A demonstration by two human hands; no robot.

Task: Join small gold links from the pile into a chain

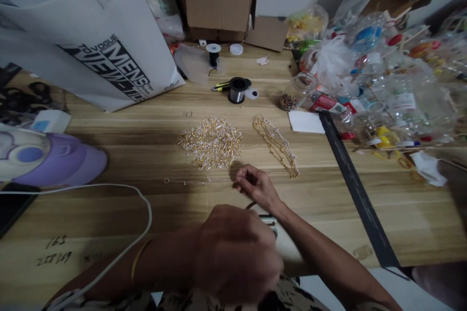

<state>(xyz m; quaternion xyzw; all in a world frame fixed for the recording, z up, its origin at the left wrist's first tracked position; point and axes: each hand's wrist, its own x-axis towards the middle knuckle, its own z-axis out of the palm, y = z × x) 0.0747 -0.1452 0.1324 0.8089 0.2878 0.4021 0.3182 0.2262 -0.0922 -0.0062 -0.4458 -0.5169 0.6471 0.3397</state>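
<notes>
My right hand (257,187) rests on the wooden table (109,146), fingertips pinched at the right end of a thin chain (193,181) that lies stretched to the left. Just beyond it is a heap of small gold and silver links (210,142), and to its right a bundle of finished gold chains (277,146). My left hand (235,252) is closer to me, blurred, fist closed around a pale tool (282,245) that shows at its right side.
A white printed bag (98,43) stands at the back left, a cardboard box (217,5) behind. Wire spools (237,90) sit mid-table. Plastic bottles and jars (383,82) crowd the right. A purple device (47,155) and white cable (144,204) lie left.
</notes>
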